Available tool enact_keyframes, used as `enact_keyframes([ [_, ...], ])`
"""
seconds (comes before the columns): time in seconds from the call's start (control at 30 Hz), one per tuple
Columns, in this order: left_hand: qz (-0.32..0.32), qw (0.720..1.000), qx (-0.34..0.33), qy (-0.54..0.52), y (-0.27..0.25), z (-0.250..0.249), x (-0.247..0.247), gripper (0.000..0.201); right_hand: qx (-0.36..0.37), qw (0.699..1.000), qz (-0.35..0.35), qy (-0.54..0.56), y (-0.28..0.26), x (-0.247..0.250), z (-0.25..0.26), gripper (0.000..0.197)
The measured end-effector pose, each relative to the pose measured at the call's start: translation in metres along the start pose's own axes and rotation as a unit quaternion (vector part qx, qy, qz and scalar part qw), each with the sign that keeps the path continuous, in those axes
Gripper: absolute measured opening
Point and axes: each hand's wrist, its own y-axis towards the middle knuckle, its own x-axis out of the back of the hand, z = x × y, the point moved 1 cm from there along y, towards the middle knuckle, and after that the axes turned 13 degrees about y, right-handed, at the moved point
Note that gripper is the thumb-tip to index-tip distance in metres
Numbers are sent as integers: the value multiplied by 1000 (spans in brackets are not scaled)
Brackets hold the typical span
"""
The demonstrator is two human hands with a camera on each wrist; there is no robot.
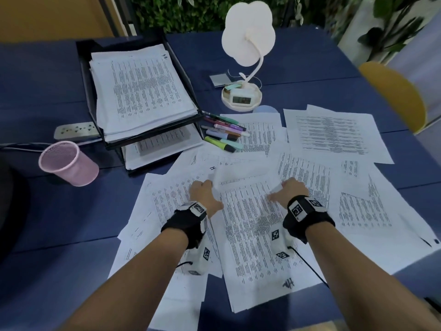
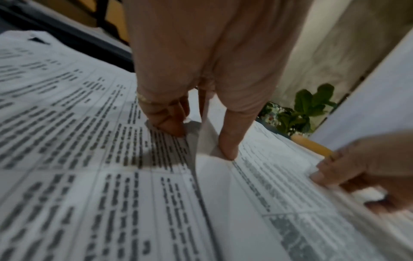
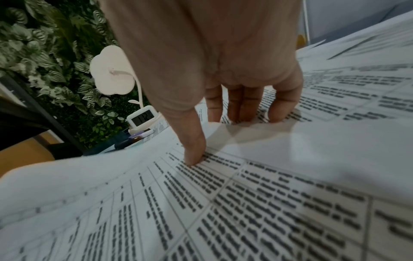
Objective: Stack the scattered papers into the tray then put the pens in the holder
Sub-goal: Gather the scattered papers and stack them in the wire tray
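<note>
Head view: left hand [image 1: 204, 194] and right hand [image 1: 290, 190] each pinch the far edge of a sheet [image 1: 248, 220] atop the scattered papers [image 1: 334, 137] before the tray [image 1: 82, 68]; thin, limp, slippery, so likely best gripped at both corners.

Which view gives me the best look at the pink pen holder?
The head view: the pen holder shows whole, tipped on the table left of the tray. Neither wrist view shows it, only hands and papers.
</note>
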Motion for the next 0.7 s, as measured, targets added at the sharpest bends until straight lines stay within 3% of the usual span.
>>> enact_keyframes([
  [0.1,-24,999,-4,41,1,-3,-2,81,-15,999,-20,-28,0,-2,4,85],
  [0.3,-30,997,-18,69,3,0,3,88,-33,998,12,57,4,-2,4,84],
  [0.5,6,993,-16,117,4,-6,7,86,-15,999,-10,-40,3,2,5,81],
  [0.63,24,991,-14,128,3,-8,9,71,-13,998,19,53,6,3,0,83],
  [0.7,15,998,-35,47,2,-7,8,58,-11,996,36,79,6,5,-2,79],
])
